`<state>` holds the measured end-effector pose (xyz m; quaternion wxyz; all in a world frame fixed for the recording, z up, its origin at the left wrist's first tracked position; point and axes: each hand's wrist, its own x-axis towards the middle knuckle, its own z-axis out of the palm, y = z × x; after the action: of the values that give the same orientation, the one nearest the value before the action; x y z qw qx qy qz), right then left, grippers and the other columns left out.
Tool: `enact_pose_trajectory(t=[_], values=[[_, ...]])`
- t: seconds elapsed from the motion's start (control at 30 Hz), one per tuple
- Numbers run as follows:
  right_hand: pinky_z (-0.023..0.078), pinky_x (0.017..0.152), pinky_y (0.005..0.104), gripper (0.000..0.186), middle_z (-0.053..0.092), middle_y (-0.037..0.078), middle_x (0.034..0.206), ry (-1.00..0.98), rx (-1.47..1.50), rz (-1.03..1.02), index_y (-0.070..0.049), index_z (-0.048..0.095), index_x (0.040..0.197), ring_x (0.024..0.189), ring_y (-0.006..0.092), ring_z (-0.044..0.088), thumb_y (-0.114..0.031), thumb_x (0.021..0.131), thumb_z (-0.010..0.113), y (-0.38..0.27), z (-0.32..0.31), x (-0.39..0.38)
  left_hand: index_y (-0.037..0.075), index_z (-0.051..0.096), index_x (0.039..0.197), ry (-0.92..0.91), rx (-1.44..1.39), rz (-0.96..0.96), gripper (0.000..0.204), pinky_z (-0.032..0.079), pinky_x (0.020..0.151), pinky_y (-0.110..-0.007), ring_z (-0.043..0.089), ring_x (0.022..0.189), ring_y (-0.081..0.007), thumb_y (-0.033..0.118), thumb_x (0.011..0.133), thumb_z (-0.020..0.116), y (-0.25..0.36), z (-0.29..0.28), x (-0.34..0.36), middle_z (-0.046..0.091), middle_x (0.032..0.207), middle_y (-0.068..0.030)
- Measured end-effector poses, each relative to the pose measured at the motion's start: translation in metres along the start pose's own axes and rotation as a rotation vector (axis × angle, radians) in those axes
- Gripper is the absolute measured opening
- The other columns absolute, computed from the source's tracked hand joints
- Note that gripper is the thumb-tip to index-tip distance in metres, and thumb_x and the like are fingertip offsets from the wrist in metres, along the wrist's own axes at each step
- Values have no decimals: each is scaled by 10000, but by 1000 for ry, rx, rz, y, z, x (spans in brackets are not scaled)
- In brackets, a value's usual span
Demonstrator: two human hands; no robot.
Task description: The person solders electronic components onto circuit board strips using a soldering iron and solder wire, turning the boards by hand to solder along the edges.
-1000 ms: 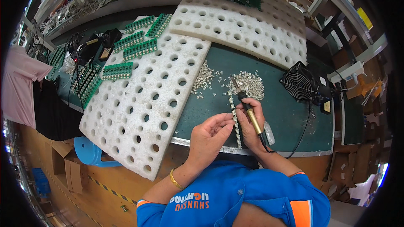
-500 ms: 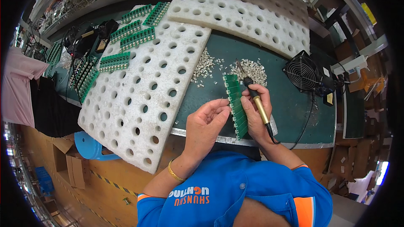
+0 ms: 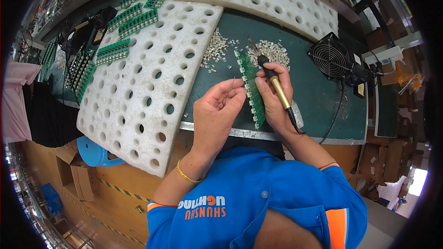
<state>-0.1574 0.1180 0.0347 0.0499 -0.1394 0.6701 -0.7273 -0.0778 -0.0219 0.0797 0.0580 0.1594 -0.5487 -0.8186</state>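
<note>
A soldering iron [image 3: 278, 88] with a brass-coloured handle and black grip is held in my right hand [image 3: 275, 101], its tip pointing up and away. The same hand's thumb and fingers also steady a long green circuit board [image 3: 251, 87], tilted upright, with small white connectors along its left edge. My left hand [image 3: 218, 113] is closed beside that edge, fingertips touching or nearly touching it. A thin wire [image 3: 234, 79] seems to stick up from its fingers. Beyond the board lie loose piles of small white connectors [image 3: 272, 53].
A white foam slab [image 3: 138, 83] with round holes lies at the left, bearing several populated boards [image 3: 113, 51]. Another foam slab [image 3: 258, 0] is at the back. A black fan [image 3: 330, 55] stands at the right, near the iron's cable [image 3: 338, 115]. A blue stool [image 3: 92, 151] is below.
The view has shifted, so the bench contents appear higher and slightly left. The board now shows its connector edge more. Both hands keep nearly the same grip.
</note>
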Motion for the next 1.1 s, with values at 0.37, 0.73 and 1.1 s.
enact_pose_trajectory(t=[0.37,0.73,1.1], values=[[491,737,219,327,591,31,1011,0,-49,-26,-67,521,1245,841,71,559,-94,948,652,5,2,0,-60,623,1200,2,8,29,324,518,884,-225,645,959,-102,29,897,693,-2,1,2,689,1063,-93],[493,742,222,324,583,28,1012,-12,-22,9,-71,520,1251,848,68,556,-72,950,637,5,1,-1,-49,630,1179,8,9,42,302,512,875,-220,639,945,-94,38,898,697,-4,1,2,684,1045,-79],[503,785,218,363,587,44,1042,25,50,-72,-49,504,1261,888,77,571,-49,933,661,-9,-3,5,-56,627,1152,53,-50,-26,231,501,821,-208,623,899,-71,45,944,628,-10,-9,0,683,1004,-65]])
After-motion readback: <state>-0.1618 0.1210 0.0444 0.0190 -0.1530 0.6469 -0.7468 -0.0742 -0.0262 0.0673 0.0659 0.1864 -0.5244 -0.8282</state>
